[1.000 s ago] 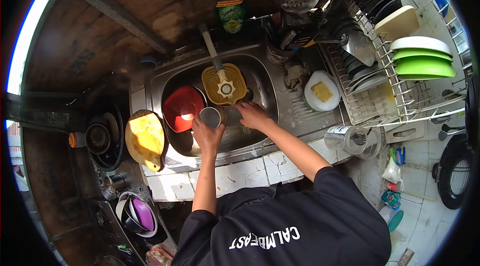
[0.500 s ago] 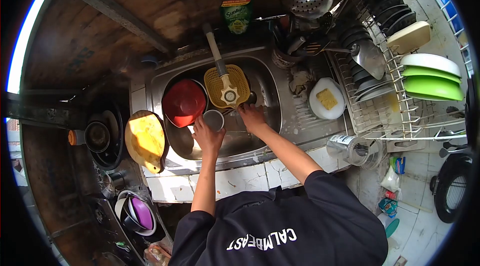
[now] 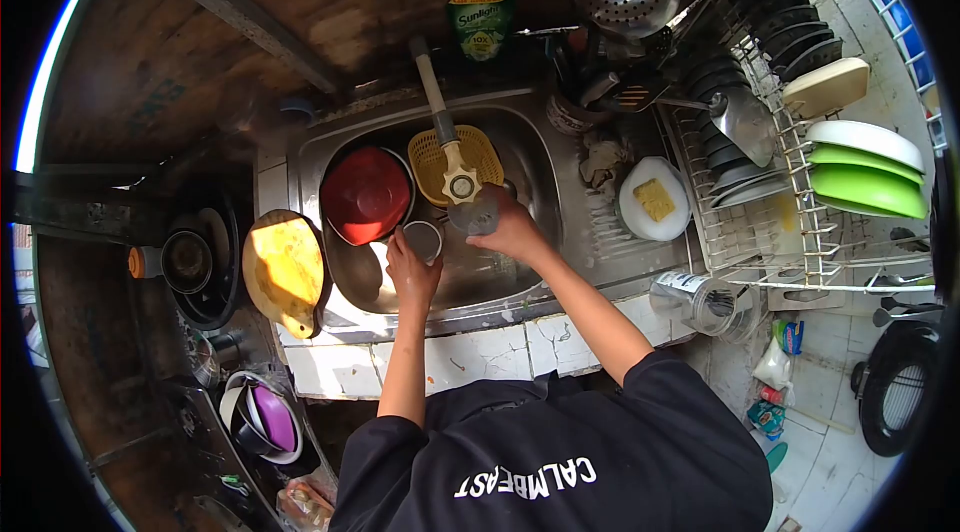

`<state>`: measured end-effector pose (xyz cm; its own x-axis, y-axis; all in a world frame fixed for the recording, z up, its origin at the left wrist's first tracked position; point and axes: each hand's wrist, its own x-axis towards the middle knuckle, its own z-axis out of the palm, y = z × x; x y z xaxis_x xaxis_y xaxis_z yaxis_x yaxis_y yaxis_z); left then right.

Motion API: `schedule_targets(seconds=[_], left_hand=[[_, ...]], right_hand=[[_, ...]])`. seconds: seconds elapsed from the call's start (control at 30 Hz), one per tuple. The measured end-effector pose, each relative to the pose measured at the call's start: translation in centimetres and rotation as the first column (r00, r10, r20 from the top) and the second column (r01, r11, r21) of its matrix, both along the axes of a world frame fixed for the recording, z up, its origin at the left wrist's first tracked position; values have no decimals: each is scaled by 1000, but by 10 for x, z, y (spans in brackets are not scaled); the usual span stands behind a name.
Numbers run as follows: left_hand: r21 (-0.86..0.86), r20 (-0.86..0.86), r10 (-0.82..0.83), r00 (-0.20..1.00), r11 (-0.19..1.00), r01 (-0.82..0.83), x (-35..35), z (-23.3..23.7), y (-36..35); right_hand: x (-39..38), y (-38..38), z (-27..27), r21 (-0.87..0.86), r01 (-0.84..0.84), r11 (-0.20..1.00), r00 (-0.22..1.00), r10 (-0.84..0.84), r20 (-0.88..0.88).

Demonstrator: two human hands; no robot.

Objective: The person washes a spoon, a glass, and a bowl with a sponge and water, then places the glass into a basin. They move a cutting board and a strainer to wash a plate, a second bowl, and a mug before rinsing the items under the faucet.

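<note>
My left hand (image 3: 412, 274) grips a small pale cup (image 3: 424, 241) over the sink (image 3: 390, 300), its mouth facing up. In my right hand (image 3: 514, 232) is a clear glass (image 3: 470, 218), directly beneath the tap's star-shaped head (image 3: 462, 188). Whether water is running into it I cannot make out. A red bowl (image 3: 365, 194) rests on the left side of the basin, close to my left hand. Behind the tap head sits a yellow basket (image 3: 430, 154).
A white dish with a yellow sponge (image 3: 654, 202) lies on the drainboard. The wire dish rack (image 3: 795, 222) stands at the right, beside a clear jar (image 3: 690, 298). A wooden board (image 3: 285, 272) overhangs the sink's left edge. Sunlight soap (image 3: 480, 27) is behind.
My right hand has risen from the basin floor and now holds the clear glass under the tap. The left hand keeps the pale cup, nearly in place. The view has shifted slightly.
</note>
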<state>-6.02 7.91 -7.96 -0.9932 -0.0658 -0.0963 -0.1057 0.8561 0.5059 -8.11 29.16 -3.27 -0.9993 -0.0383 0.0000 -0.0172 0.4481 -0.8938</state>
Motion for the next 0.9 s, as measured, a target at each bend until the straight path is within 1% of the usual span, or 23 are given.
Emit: schedule_targets(seconds=[0.03,0.07,0.1,0.17,0.2,0.23,0.27,0.3,0.33,0.37,0.4,0.43,0.47,0.5,0.53,0.57,0.6,0.63,0.7,0.73,0.8,0.83,0.9], left_hand=[[-44,-36,-13,999,999,11,3,-1,0],[-88,-73,-24,997,996,18,5,-2,1],[-89,-74,-18,997,996,11,5,2,2],[-45,-221,-29,975,999,19,6,10,3],[-44,-220,-25,975,999,16,4,15,3],[-8,-245,-45,969,999,44,3,21,2],[27,-270,-61,961,997,71,2,26,3],[27,-270,-55,961,998,65,0,29,4],[45,-293,-86,952,994,104,-1,31,7],[63,-316,-118,942,987,145,-5,33,10],[64,-318,-114,941,988,141,-12,33,12],[20,-338,-187,922,978,206,-22,31,14],[-29,-353,-261,898,963,268,-32,30,15],[-32,-355,-256,899,965,262,-44,29,16],[-184,-313,-394,864,918,351,-56,28,16],[-325,-250,-520,817,840,435,-65,27,16],[-438,-252,-605,756,768,468,-72,25,16],[-436,-257,-596,760,774,460,-78,21,16],[-535,-197,-754,627,619,576,-88,21,14],[-539,-191,-751,632,618,572,-92,23,13],[-556,-267,-788,555,596,580,-96,28,14],[-556,-261,-787,559,596,580,-98,37,12],[-548,-330,-764,554,633,547,-102,58,9]], right_hand=[[0,-1,2,-1,-3,1000,1000,3,1],[-1,-1,5,20,33,999,999,-33,-12],[-2,-2,6,41,68,997,997,-67,-23],[0,-2,1,14,55,998,998,-55,-44],[1,-1,1,-9,45,999,997,-45,-67],[2,0,1,-7,40,999,997,-40,-64],[4,0,1,13,40,999,997,-39,-69],[3,0,1,33,42,999,996,-39,-78],[2,0,-5,31,39,999,996,-36,-78],[1,0,-13,23,70,997,996,-68,-53],[-2,2,-17,17,97,995,995,-97,-29],[-4,3,-12,18,89,996,996,-88,-32],[-6,5,-7,60,33,998,999,-31,-33],[-8,6,-2,101,-21,995,999,25,-33],[-9,6,-8,98,-24,995,999,27,-36],[-10,7,-14,66,20,998,1000,-19,-24],[-10,9,-16,39,60,997,998,-60,-13],[-9,12,-17,43,51,998,999,-51,-16],[-8,13,-14,32,-23,999,1000,22,22],[-9,13,-10,24,-29,999,999,29,22],[-4,16,-2,9,-63,998,997,62,39],[-3,17,-4,5,-66,998,997,66,43],[-3,19,-5,-87,-104,991,984,115,136]])
